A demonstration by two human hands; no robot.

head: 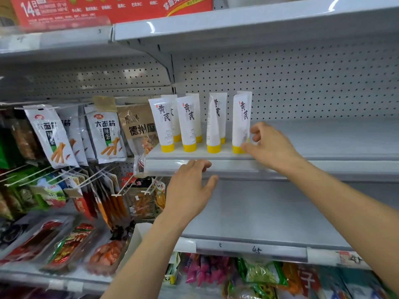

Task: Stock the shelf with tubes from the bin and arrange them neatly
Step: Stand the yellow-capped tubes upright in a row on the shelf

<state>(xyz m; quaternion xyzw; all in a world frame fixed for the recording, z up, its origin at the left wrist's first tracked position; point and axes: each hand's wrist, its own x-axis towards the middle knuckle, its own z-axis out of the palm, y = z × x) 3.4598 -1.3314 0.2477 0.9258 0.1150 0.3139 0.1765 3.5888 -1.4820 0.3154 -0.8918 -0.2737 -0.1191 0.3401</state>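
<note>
4 front tubes (187, 124) upright on shelf (323, 156); right hand (272, 147) seemingly pinches rightmost tube (240, 121); left hand (190, 186) relaxed.

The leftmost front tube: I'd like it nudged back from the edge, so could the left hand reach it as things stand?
Probably yes. The left hand is open at the shelf's front edge, just below the front row, and nothing stands between it and the leftmost front tube.

Glossy white plastic tubes (187, 121) with smooth yellow caps (189, 147); smooth grey metal shelf (323, 156); perforated metal backing (302, 83); shiny plastic-film packets (108, 137).
</note>
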